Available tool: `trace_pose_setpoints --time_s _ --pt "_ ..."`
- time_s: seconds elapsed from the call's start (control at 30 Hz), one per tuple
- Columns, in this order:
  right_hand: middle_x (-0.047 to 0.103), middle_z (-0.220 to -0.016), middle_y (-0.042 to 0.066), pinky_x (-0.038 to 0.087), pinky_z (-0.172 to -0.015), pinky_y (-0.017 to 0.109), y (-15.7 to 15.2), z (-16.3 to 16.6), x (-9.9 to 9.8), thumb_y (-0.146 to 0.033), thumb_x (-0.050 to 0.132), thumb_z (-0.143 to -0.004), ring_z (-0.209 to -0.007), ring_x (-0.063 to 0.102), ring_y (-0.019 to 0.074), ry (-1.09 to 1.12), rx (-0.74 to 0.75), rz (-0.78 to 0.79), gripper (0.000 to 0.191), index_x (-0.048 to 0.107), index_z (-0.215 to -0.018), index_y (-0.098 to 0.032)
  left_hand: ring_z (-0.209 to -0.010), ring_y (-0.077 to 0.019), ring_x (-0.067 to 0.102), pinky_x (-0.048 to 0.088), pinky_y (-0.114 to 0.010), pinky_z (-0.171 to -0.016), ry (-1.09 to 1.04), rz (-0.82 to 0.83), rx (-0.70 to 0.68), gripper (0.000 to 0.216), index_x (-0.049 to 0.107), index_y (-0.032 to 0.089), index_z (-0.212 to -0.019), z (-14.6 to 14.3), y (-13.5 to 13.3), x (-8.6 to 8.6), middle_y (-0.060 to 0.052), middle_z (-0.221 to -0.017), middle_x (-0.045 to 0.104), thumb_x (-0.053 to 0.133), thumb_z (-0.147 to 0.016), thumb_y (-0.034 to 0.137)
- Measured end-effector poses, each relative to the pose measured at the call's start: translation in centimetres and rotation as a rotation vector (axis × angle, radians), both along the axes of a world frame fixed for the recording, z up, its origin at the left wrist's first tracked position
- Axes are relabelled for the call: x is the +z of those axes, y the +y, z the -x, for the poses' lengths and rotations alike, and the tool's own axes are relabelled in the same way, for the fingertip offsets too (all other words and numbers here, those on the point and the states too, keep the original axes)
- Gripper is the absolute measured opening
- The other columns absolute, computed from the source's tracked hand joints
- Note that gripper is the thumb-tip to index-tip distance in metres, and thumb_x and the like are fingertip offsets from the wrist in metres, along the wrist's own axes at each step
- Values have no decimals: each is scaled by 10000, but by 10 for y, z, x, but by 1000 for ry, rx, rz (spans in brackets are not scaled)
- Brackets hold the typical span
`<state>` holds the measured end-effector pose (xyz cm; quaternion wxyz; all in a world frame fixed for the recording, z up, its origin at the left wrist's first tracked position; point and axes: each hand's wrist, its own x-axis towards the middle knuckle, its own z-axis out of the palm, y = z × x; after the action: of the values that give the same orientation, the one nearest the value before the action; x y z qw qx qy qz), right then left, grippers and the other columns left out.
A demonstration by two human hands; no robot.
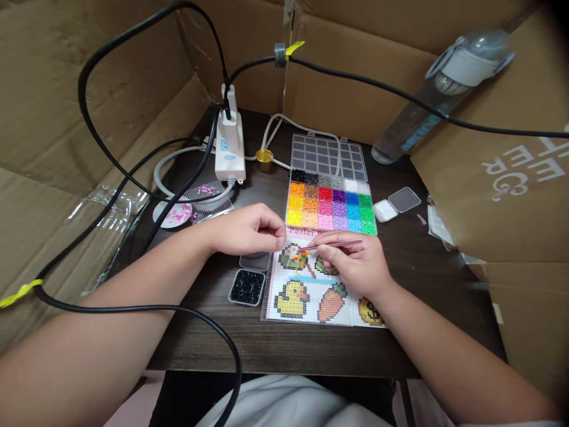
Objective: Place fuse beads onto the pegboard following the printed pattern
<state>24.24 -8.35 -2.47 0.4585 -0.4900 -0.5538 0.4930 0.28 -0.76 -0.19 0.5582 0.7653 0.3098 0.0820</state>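
Carefully, the right hand (358, 261) has its grip closed around pink tweezers (340, 244), and their tip points down to a cluster of coloured beads (301, 259), where orange, yellow and green can be seen. This cluster is on the pattern sheet (313, 292), which lies on the table (284, 350) in front of the person, and it covers part of a printed drawing in the upper row. A yellow duck (292, 299) and an orange carrot (331, 302) are printed below. The left hand (251, 228) hovers at the upper left edge of the sheet with its fingers curled inward; I cannot tell whether it pinches something.

Just behind the sheet there is a bead box (331, 163), its lid folded back, with beads sorted by colour in many compartments. Black beads (247, 287) fill a small case to the left of the sheet, and white beads (384, 210) fill another case to the right of the box. Farther back, a white power strip (230, 159) stands near a small golden cup (264, 159), and a transparent bottle (415, 127) is at the right.
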Motion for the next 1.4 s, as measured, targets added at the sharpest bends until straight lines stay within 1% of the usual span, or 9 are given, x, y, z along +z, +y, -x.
trace_pose_setpoints --time_s 0.3,0.5,0.67,0.77,0.87,1.0,1.07,1.2,1.4 --pt "751 -709 54 476 -413 225 -1 1 -2 -231 779 -785 -453 563 89 -8 16 10 67 810 -773 -173 -574 -113 469 374 -227 -549 -5 -14 -4 203 651 139 -700 -1 1 0 2 -620 558 644 -784 323" --pt "735 -654 43 477 -403 240 0 -1 6 -265 797 -770 -444 564 102 -13 -19 -9 93 812 -772 -173 -577 -108 470 378 -221 -553 0 -11 -4 217 650 139 -701 0 0 0 3 -624 557 645 -791 337" --pt "653 -529 10 451 -370 240 2 -25 14 -311 798 -801 -426 557 119 -38 -139 -42 141 826 -827 -175 -552 -98 436 359 -210 -523 -8 -3 0 212 650 141 -698 0 -1 2 15 -607 527 664 -785 334" --pt "636 -505 6 458 -367 248 3 -38 14 -320 799 -800 -407 552 122 -101 -162 -32 156 813 -807 -165 -549 -96 432 358 -210 -522 -24 -4 -6 226 637 144 -675 -1 0 4 16 -598 522 675 -790 335" --pt "671 -546 21 475 -380 256 3 -44 14 -294 812 -780 -412 573 127 -187 -169 -51 135 803 -785 -160 -554 -98 438 356 -211 -525 -29 -1 -12 237 628 147 -666 0 1 4 14 -603 530 675 -797 340" --pt "708 -610 33 505 -440 264 7 -58 17 -282 777 -838 -472 614 133 -201 -242 -145 113 817 -801 -183 -557 -101 440 353 -214 -528 -3 14 -9 245 629 148 -677 0 1 3 13 -606 524 671 -799 356" --pt "744 -687 47 505 -457 265 10 -68 19 -275 772 -850 -486 606 121 -194 -261 -190 118 821 -783 -191 -557 -101 440 357 -214 -531 4 17 -5 247 630 148 -679 1 1 3 13 -607 523 675 -797 361" --pt "768 -765 58 499 -445 260 14 -84 17 -278 792 -837 -483 597 109 -159 -183 -188 118 818 -767 -186 -564 -101 454 370 -209 -538 -1 12 -9 263 629 148 -673 1 2 5 9 -613 542 686 -804 370" --pt "700 -608 25 457 -402 236 18 -81 4 -349 781 -850 -446 571 111 -141 43 -74 184 818 -829 -170 -568 -99 468 377 -197 -535 -14 13 -15 264 634 150 -679 0 2 7 9 -619 559 677 -828 363"
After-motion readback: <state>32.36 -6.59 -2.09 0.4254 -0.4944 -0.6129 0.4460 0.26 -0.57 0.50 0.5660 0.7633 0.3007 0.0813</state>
